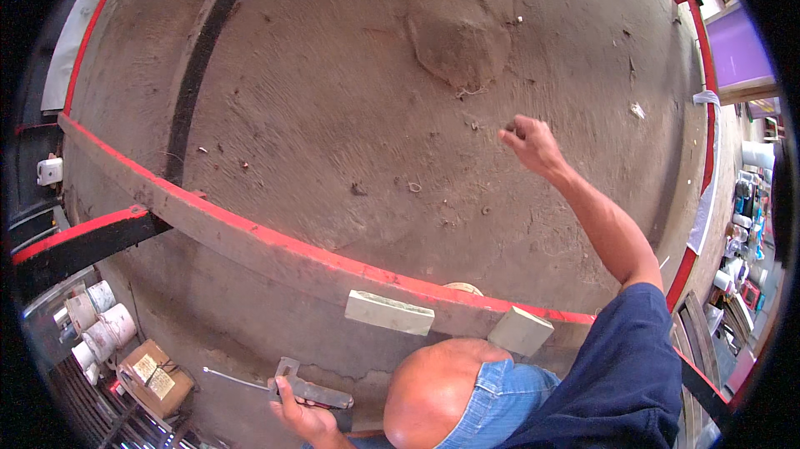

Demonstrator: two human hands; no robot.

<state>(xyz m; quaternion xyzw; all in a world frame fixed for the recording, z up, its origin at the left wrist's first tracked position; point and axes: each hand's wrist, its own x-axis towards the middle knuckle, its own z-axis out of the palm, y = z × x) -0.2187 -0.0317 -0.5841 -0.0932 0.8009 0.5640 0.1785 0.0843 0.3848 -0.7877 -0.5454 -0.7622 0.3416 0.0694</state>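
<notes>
My left hand (pixel 307 418) is low in the view, beside my bare knee. Its fingers are wrapped around a grey metal hand tool (pixel 321 394) with a slotted flat plate; a thin silvery rod (pixel 237 379) sticks out to the left of it. What kind of tool this is, I cannot tell. My right arm reaches forward over the red-topped bar (pixel 308 255). At its end my right hand (pixel 533 145) is closed, fingers curled, above the dusty floor (pixel 375 140). Anything inside those fingers is hidden.
Two pale green blocks (pixel 389 312) stand against the near side of the bar. A black bar (pixel 200 65) crosses the floor at left. White containers (pixel 108 324) and a cardboard box (pixel 156 376) sit lower left. Assorted goods (pixel 742 240) line the right edge, beyond a red post (pixel 708 124).
</notes>
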